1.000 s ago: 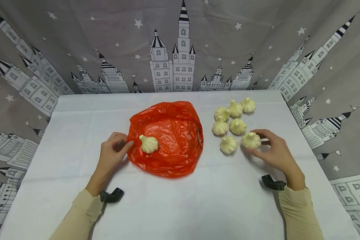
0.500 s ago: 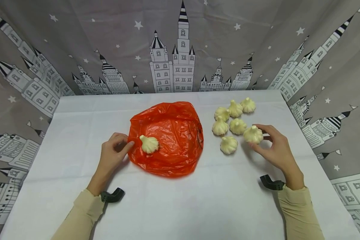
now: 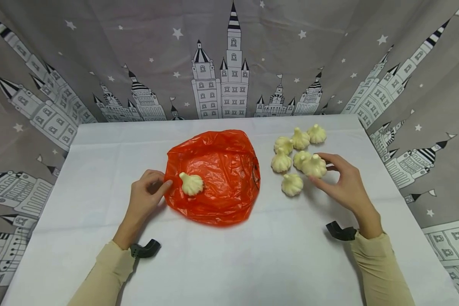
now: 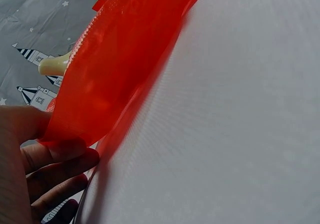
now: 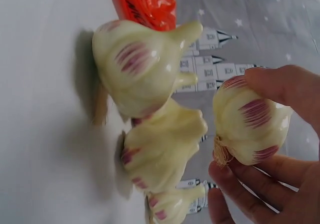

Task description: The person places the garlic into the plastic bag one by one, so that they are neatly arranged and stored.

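In the head view, my left hand (image 3: 145, 193) pinches the left edge of a red plastic bag (image 3: 225, 191) spread on the table. A pale garlic bulb (image 3: 192, 185) lies inside the bag's left part; the left wrist view shows its stem (image 4: 52, 65) behind the raised red edge. My right hand (image 3: 342, 182) grips another garlic bulb (image 3: 315, 166) between thumb and fingers, lifted off the cloth. Purple streaks and a tuft of roots show on that held bulb (image 5: 252, 121) in the right wrist view. It partly covers a bulb (image 3: 300, 158) behind it.
Several more garlic bulbs (image 3: 281, 161) are grouped right of the bag, with one nearer bulb (image 3: 292, 185) slightly apart. White cloth (image 3: 229, 263) covers the table. A grey curtain (image 3: 145, 34) printed with castles hangs behind it.
The right hand has raised the garlic bulb off the table, then carried it left over the other bulbs. My left hand stays at the bag's edge.
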`<action>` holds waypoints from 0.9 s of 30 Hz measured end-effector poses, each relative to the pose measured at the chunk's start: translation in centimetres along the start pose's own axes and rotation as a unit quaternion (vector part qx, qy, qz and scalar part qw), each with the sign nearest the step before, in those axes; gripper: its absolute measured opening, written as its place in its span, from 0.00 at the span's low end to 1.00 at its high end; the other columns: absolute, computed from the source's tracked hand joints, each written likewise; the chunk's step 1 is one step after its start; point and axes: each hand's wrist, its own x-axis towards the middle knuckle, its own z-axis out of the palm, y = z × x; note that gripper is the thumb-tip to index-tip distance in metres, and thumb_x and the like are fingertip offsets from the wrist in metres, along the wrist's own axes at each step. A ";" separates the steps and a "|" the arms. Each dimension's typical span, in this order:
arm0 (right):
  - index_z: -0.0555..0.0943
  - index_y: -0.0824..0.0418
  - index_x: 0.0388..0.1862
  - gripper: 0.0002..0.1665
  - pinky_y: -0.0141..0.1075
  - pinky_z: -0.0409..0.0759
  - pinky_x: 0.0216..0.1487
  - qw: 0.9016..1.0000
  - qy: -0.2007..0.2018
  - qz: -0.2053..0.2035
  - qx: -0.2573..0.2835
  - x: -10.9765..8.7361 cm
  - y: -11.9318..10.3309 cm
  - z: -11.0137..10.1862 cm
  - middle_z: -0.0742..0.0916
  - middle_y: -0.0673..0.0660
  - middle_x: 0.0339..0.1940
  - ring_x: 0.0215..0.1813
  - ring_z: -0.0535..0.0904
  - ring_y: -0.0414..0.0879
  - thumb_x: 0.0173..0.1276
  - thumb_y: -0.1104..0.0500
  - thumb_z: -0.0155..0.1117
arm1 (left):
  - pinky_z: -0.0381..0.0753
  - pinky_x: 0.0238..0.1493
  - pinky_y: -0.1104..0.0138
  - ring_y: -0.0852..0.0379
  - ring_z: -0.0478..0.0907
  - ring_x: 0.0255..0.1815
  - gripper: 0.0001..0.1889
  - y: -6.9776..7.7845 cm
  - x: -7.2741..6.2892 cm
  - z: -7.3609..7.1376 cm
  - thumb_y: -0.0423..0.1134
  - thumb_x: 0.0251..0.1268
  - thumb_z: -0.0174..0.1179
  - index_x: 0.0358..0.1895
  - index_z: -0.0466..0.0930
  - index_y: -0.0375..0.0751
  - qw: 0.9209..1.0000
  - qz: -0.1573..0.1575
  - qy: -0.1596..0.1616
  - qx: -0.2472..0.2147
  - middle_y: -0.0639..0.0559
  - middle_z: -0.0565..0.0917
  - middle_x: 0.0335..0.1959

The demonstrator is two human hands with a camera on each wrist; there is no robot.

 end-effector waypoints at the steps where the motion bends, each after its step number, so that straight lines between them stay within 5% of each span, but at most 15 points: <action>1: 0.82 0.55 0.68 0.38 0.27 0.78 0.54 1.000 0.000 -0.003 -0.001 0.2 -0.2 0.1 0.88 0.55 0.56 0.56 0.79 0.36 0.57 0.63 0.83 | 0.73 0.55 0.83 0.65 0.76 0.48 0.03 0.0 0.0 0.0 0.29 0.66 0.71 0.35 0.87 0.39 1.000 0.000 -0.001 -0.001 0.46 0.85 0.43; 11: 0.82 0.56 0.67 0.38 0.32 0.78 0.54 0.999 0.020 -0.028 -0.001 1.9 -2.0 1.3 0.89 0.56 0.54 0.51 0.84 0.47 0.56 0.61 0.84 | 0.74 0.57 0.84 0.67 0.76 0.48 0.03 -0.1 0.0 -0.1 0.33 0.70 0.70 0.35 0.87 0.39 1.000 -0.003 -0.008 0.007 0.46 0.84 0.43; 21: 0.80 0.61 0.65 0.36 0.55 0.83 0.54 0.999 -0.006 -0.026 0.022 3.5 -3.3 3.1 0.90 0.62 0.54 0.51 0.88 0.59 0.57 0.58 0.84 | 0.76 0.54 0.83 0.66 0.76 0.48 0.03 -0.1 -0.1 0.1 0.34 0.70 0.70 0.36 0.88 0.40 1.000 -0.004 -0.006 0.001 0.47 0.85 0.43; 27: 0.81 0.60 0.64 0.36 0.56 0.85 0.53 0.999 -0.016 -0.033 0.039 4.3 -4.4 4.2 0.90 0.59 0.54 0.54 0.88 0.56 0.57 0.56 0.85 | 0.75 0.55 0.83 0.66 0.77 0.47 0.02 0.0 0.0 -0.1 0.32 0.69 0.70 0.36 0.87 0.40 1.000 0.000 -0.002 0.003 0.46 0.85 0.43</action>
